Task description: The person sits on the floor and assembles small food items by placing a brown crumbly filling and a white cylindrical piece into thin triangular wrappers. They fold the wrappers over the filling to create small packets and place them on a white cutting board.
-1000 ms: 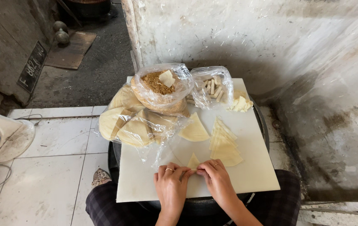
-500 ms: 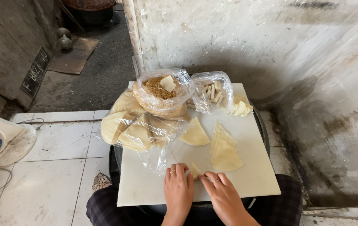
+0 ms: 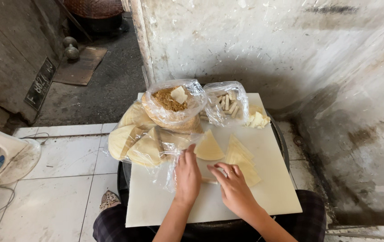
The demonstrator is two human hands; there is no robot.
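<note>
My left hand [image 3: 187,175] lies palm down on the white board [image 3: 272,197], its fingers [image 3: 190,152] nearly straight and close together, gripping nothing that I can see. My right hand [image 3: 236,188] lies just beside it, its fingers [image 3: 220,169] curled loosely inward; a small pale rolled piece [image 3: 209,180] sits on the board between the two hands, touching or nearly touching the right fingertips, and I cannot tell whether it is pinched. Just beyond my left fingertips lies a single triangular wrapper [image 3: 208,147]. Beyond my right fingertips lies a fanned stack of wrappers [image 3: 242,157]. Left of my left fingers is a clear bag of folded wrappers [image 3: 140,143]. Well beyond both hands stand a bag of brown filling [image 3: 172,104] and a bag of pale sticks [image 3: 226,105].
</note>
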